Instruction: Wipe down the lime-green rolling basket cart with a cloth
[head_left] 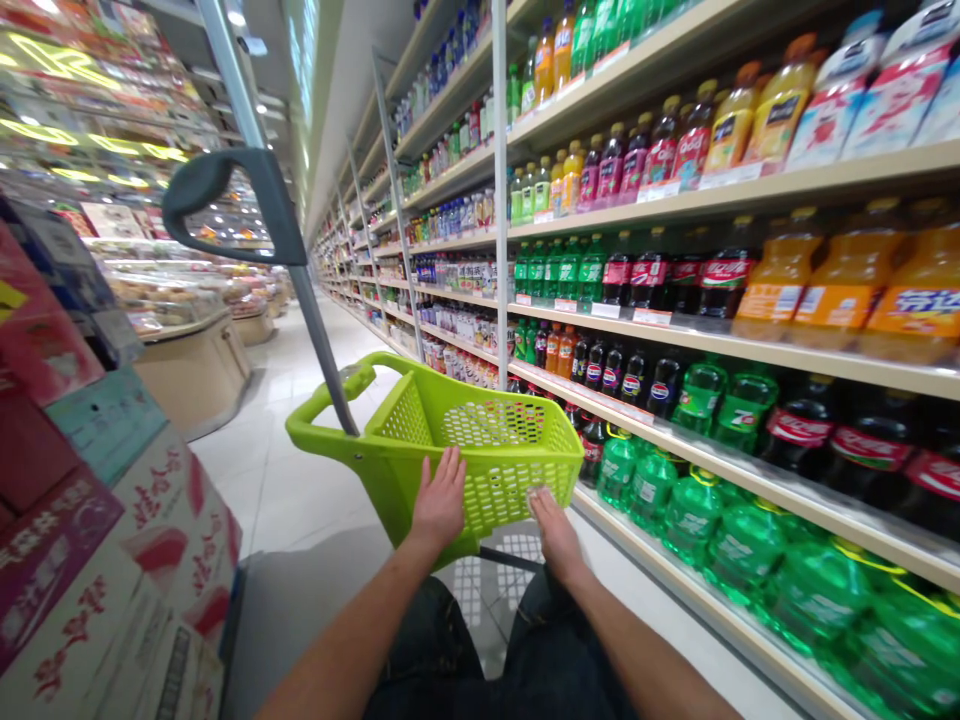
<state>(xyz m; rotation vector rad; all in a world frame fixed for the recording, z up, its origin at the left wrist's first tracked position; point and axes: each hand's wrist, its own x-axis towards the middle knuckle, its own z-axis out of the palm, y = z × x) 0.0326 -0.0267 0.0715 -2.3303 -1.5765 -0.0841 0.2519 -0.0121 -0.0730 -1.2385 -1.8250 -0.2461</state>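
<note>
In the head view, a lime-green shopping basket cart point(525, 462) with perforated sides stands in front of my knees. My left hand point(441, 500) lies against the near side of the basket, its fingers stretched out and holding nothing. At the basket's right end, my right hand point(559, 535) presses a small white wipe point(538, 495) to the perforated wall with its fingertips. The wipe is partly hidden by the fingers. A grey pole with a dark grey handle point(279, 205) rises from the cart's left end. The inside of the basket shows only in part.
Shelves point(739, 345) of bottled drinks run along the right, with large green bottles point(690, 515) on the lowest level. Stacked cartons point(161, 480) stand close on the left. A tiled aisle point(289, 345) leads away past a display counter point(191, 365).
</note>
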